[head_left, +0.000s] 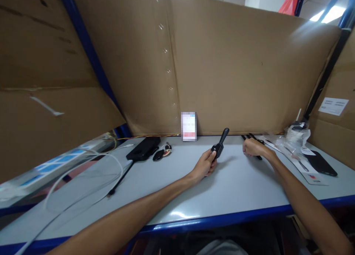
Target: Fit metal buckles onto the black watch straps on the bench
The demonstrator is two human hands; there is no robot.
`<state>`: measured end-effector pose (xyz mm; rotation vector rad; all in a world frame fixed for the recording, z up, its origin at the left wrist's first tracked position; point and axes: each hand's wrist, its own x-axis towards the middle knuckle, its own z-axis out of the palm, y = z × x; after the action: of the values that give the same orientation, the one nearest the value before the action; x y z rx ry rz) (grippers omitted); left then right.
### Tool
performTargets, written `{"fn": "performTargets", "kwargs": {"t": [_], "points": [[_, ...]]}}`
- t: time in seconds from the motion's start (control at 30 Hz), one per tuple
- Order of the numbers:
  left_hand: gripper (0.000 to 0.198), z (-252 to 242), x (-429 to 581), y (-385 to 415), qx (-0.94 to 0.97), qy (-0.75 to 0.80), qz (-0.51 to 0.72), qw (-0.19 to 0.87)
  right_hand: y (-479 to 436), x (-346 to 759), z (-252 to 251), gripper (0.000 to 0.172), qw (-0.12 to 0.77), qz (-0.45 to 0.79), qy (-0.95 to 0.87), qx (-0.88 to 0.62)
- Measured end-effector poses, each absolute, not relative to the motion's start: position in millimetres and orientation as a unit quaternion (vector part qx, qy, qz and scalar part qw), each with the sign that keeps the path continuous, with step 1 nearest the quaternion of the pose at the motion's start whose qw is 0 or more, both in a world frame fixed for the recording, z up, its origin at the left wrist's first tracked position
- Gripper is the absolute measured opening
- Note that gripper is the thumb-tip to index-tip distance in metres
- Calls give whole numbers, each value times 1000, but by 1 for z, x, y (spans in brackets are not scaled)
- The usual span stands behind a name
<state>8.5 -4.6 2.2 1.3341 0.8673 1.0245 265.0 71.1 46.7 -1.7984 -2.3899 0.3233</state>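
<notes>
My left hand (204, 165) is closed around the lower end of a small black device with a short stubby antenna (220, 145), held just above the pale grey table (172, 188). My right hand (253, 148) rests on the table further right, fingers curled over several thin black rods (253, 138) lying near the cardboard wall. Whether those fingers grip a rod is hard to see.
Tall cardboard sheets (222, 63) wall the back and sides. A black flat pack (144, 148), a key fob with keys (163, 152), a small white card (189, 126), white cables (83, 173), plastic bags (294, 140) and a black phone (321, 163) lie around. The blue table edge (222, 220) runs in front.
</notes>
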Motion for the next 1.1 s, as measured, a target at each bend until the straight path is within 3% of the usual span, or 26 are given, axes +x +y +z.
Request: {"fn": "performTargets", "kwargs": {"t": [0.2,0.3,0.63,1.1], "points": [[38,0,9,-2,563,383,414,604,56,240,65,7,304,225,-772,-511],[35,0,11,-1,563,394,408,601,39,213,67,5,352,219,-784,-463],[32,-3,16,2,576,396,407,588,11,173,58,14,279,95,-848,-440],[23,2,20,-1,574,432,402,568,12,173,52,20,252,44,-866,-429]]}}
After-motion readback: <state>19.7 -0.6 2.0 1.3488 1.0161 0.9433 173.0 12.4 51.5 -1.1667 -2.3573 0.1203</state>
